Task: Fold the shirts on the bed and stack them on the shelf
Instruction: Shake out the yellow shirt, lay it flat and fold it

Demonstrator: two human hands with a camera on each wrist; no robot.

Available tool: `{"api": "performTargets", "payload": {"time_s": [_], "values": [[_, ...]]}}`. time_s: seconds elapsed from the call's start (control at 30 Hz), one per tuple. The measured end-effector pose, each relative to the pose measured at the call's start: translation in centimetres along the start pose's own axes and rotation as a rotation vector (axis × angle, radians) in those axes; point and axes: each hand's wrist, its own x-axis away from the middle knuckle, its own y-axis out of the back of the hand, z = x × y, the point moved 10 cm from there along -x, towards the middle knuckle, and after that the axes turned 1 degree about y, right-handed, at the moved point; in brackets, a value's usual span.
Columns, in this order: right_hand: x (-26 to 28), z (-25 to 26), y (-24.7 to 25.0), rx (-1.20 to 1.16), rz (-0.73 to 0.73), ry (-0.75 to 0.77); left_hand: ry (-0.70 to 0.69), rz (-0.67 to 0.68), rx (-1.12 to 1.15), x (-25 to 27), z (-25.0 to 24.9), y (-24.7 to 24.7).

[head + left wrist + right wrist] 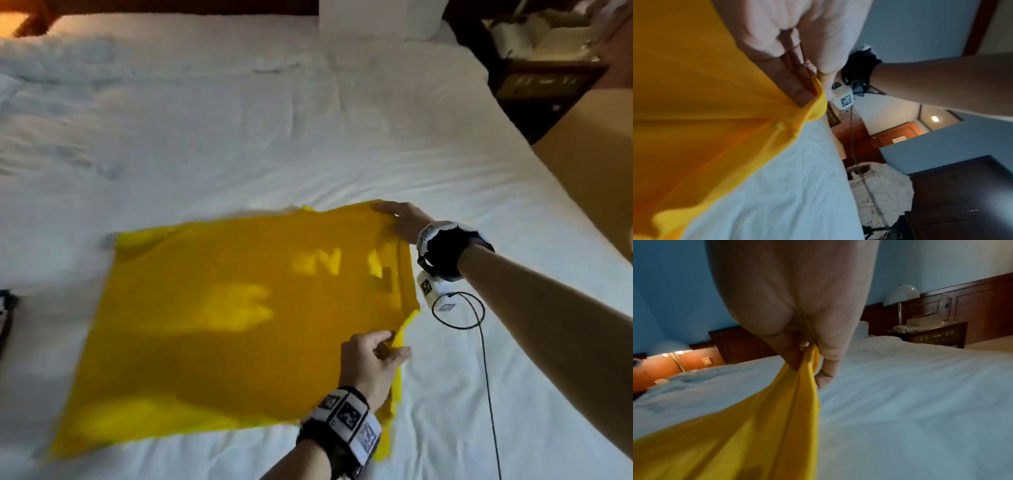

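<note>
Left hand nearest, fingers pinching near right edge of yellow shirt. Shirt spread flat on white bed, faint print showing through. Right hand beyond, at shirt's far right corner, thumb and fingers pinching fabric. Dark nightstand past bed's far right corner.

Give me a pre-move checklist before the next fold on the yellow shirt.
1. Left hand pinches the near edge of the yellow shirt: ok.
2. Right hand pinches the far corner: ok.
3. Shirt spread flat on the bed: mostly ok, right edge bunched.
4. Black cable off the shirt: ok.
5. Sleeves tucked in: cannot tell.
6. Shelf free: cannot tell, not identifiable.
</note>
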Motion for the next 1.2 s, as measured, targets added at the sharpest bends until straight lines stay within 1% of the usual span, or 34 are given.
{"api": "performTargets", "payload": {"time_s": [0.07, 0.13, 0.2, 0.33, 0.47, 0.57, 0.6, 0.67, 0.73, 0.77, 0.83, 0.87, 0.93, 1.0, 1.1, 1.13, 1.2], "values": [[-1.1, -4.8, -2.3, -0.042, 0.018, -0.038, 0.07, 0.023, -0.029, -2.9, 4.0, -3.5], [-2.0, -8.3, -4.1, -0.094, 0.019, -0.054, 0.119, 0.054, -0.056, -5.2, 7.3, -6.8], [-2.5, -11.1, -4.9, -0.052, -0.014, -0.087, 0.153, 0.083, -0.066, -6.7, 9.4, -9.4], [-2.7, -13.7, -5.6, -0.014, -0.034, -0.124, 0.184, 0.09, -0.059, -8.8, 11.5, -12.6], [-2.3, -16.0, -4.9, -0.009, -0.052, -0.15, 0.277, 0.095, 0.064, -9.6, 12.8, -15.5], [-2.2, -18.0, -4.2, -0.006, -0.057, -0.185, 0.377, 0.191, 0.226, -9.8, 12.7, -18.1], [-2.4, -18.8, -4.0, -0.016, -0.061, -0.2, 0.393, 0.231, 0.247, -9.7, 12.2, -18.2], [-2.8, -19.9, -3.5, -0.048, -0.086, -0.225, 0.32, 0.243, 0.162, -11.2, 10.9, -15.9], [-3.4, -20.7, -3.2, -0.073, -0.122, -0.279, 0.224, 0.189, 0.033, -14.7, 9.4, -11.4], [-3.9, -20.9, -3.2, -0.076, -0.127, -0.308, 0.193, 0.124, -0.003, -16.7, 8.6, -8.4], [-5.4, -20.6, -3.5, -0.09, -0.127, -0.339, 0.125, -0.083, -0.113, -21.1, 6.3, -1.4], [-6.4, -20.2, -3.6, -0.112, -0.133, -0.339, 0.079, -0.196, -0.221, -23.1, 4.7, 2.1], [-8.4, -19.0, -3.9, -0.18, -0.145, -0.338, 0.033, -0.357, -0.396, -26.6, 2.2, 7.7], [-10.4, -17.6, -4.0, -0.203, -0.154, -0.327, 0.054, -0.416, -0.516, -29.8, 0.9, 11.5], [-13.1, -15.8, -4.4, -0.295, -0.189, -0.313, 0.171, -0.438, -0.69, -33.0, 0.2, 14.3], [-14.0, -15.4, -4.5, -0.348, -0.204, -0.304, 0.232, -0.417, -0.703, -33.8, 0.4, 14.6], [-15.5, -14.3, -4.5, -0.415, -0.209, -0.282, 0.326, -0.316, -0.672, -35.0, 0.6, 14.6]]}}
